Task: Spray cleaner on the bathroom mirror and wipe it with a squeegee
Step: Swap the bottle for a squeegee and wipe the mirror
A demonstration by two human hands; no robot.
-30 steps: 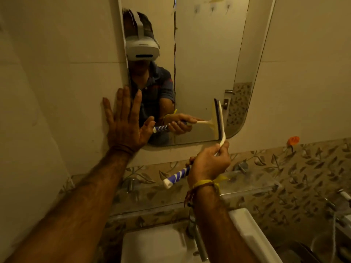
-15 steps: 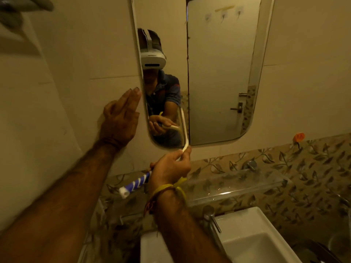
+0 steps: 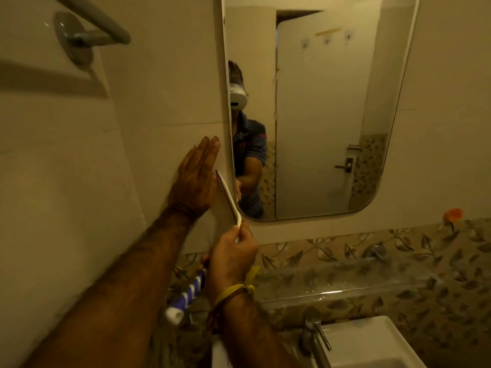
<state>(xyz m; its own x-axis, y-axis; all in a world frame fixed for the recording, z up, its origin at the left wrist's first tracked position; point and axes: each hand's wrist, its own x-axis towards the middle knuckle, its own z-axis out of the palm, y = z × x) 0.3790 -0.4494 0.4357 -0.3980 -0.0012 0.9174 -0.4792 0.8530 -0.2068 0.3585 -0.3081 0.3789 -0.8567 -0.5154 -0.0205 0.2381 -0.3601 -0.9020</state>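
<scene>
Now squeegee (image 3: 229, 198) gripped in right hand (image 3: 231, 258) fingers

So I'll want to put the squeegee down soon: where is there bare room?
The clear glass shelf under the rounded mirror looks bare, between the right hand and a wall tap. The white basin's rim is free beside the chrome tap. The mirror's left edge is crowded.

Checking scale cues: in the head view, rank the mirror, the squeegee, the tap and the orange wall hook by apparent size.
1. mirror
2. squeegee, part hidden by the right hand
3. tap, nearer the camera, so its rank against the squeegee is unsure
4. orange wall hook
</scene>
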